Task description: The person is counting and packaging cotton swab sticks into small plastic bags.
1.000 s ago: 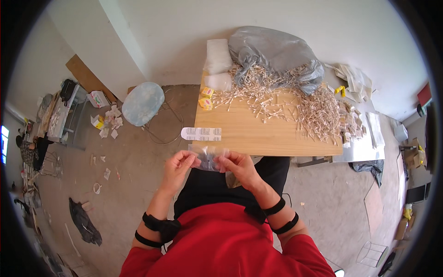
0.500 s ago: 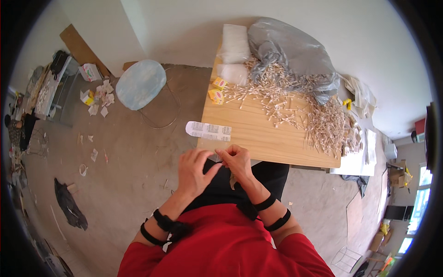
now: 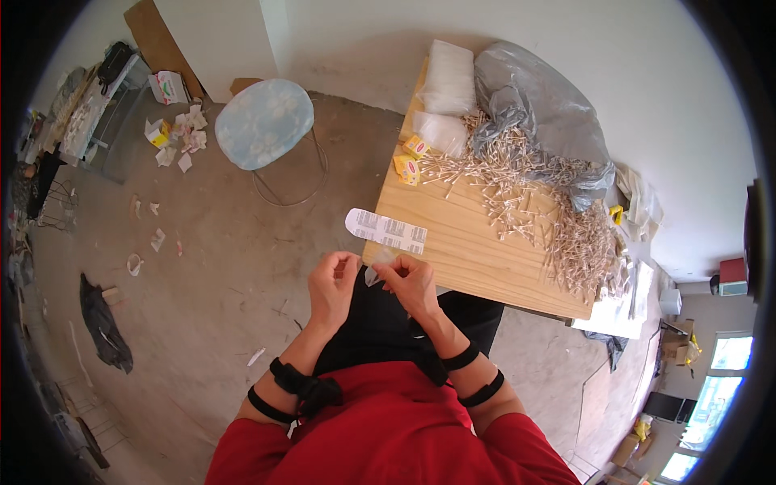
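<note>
The bare right hand [image 3: 415, 288] pinches a small, clear, crinkled plastic bag [image 3: 372, 276] by the near edge of a smooth wood-grained table [image 3: 473, 250]. Just left, the bare left hand [image 3: 330, 293] has curled fingers; whether it grips anything, I cannot tell. Beyond both lies a flat, white, round-ended paper strip [image 3: 386, 231]; farther right, slender cotton swabs [image 3: 584, 252] heap against a glossy, crumpled grey plastic sack [image 3: 558, 97].

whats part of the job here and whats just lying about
Likely part of it:
clear plastic piece, in the right hand
printed card
swab pile
small yellow boxes

Apparently just lying about:
paper scraps
crumpled black plastic
blue-topped stool, standing apart
</note>
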`<action>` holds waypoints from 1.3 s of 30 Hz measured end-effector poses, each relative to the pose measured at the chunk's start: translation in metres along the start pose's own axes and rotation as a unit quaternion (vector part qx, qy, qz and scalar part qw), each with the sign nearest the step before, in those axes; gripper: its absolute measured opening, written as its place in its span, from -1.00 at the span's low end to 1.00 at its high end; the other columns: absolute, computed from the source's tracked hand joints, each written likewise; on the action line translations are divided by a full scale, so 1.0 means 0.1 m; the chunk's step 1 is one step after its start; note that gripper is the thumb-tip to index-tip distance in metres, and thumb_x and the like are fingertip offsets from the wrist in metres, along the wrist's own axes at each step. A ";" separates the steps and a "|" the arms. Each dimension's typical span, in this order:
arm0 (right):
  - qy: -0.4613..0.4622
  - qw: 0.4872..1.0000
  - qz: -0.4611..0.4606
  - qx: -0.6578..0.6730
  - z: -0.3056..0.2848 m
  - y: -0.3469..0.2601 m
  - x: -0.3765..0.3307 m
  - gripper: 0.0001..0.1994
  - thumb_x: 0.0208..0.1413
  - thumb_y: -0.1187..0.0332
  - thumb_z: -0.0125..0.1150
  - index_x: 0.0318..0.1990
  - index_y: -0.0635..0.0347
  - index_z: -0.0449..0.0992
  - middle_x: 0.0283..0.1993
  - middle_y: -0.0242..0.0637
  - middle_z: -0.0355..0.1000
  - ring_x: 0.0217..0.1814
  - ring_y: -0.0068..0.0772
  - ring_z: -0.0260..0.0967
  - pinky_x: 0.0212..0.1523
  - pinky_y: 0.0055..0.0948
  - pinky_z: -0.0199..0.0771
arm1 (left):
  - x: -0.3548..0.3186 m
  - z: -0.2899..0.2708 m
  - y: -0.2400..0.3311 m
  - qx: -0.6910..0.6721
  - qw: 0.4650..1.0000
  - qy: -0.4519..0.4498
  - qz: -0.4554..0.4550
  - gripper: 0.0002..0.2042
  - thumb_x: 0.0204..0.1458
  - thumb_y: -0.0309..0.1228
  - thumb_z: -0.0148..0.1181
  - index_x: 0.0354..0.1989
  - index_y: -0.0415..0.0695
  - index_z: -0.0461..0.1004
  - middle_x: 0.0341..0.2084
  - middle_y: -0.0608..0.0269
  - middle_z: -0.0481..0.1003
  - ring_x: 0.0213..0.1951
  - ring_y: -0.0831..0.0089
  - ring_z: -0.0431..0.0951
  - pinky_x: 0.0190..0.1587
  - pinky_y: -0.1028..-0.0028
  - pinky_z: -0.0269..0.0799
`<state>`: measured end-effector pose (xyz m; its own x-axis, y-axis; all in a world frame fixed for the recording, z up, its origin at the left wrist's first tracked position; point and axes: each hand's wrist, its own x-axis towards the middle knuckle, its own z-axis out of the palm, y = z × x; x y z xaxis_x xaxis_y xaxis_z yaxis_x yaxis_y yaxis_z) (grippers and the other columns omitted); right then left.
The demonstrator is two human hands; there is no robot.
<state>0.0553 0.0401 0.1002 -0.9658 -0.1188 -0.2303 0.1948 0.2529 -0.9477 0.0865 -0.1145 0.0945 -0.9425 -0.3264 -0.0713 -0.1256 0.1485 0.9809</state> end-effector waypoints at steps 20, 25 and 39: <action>0.023 0.855 -0.322 -0.405 -0.03 0.00 0.12 -0.91 0.06 0.49 0.19 -0.28 0.23 0.43 -0.20 -0.08 0.42 -0.20 0.08 0.45 -0.29 -0.14 0.49 | -0.08 0.24 0.02 0.198 0.966 0.008 0.167 -0.86 0.00 -0.42 0.23 -0.33 -0.13 0.40 -0.39 0.10 0.43 -0.41 -0.01 0.52 -0.39 0.14 0.44; 0.018 0.876 -0.362 -0.318 0.16 -0.04 0.21 -0.86 0.00 0.59 0.22 -0.28 0.24 0.43 -0.22 -0.07 0.41 -0.32 0.03 0.43 -0.38 -0.18 0.46 | -0.07 0.08 0.04 0.224 0.962 0.026 0.157 -0.85 0.02 -0.46 0.22 -0.29 -0.12 0.37 -0.37 0.12 0.42 -0.41 0.03 0.54 -0.41 0.17 0.45; -0.044 0.919 -0.337 -0.200 0.41 0.17 0.39 -0.89 -0.01 0.54 0.26 -0.41 0.24 0.42 -0.41 -0.10 0.35 -0.37 0.00 0.38 -0.37 -0.13 0.41 | -0.15 -0.05 -0.24 0.002 0.992 0.043 -0.118 -0.85 0.14 -0.44 0.14 -0.14 -0.17 0.45 -0.39 0.07 0.60 -0.36 0.34 0.67 -0.33 0.41 0.55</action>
<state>0.0281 0.0008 0.0659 -0.8233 -0.4504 0.3455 -0.5377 0.4237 -0.7289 0.1048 -0.1178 0.0725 -0.8566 -0.4312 -0.2833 -0.3417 0.0628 0.9377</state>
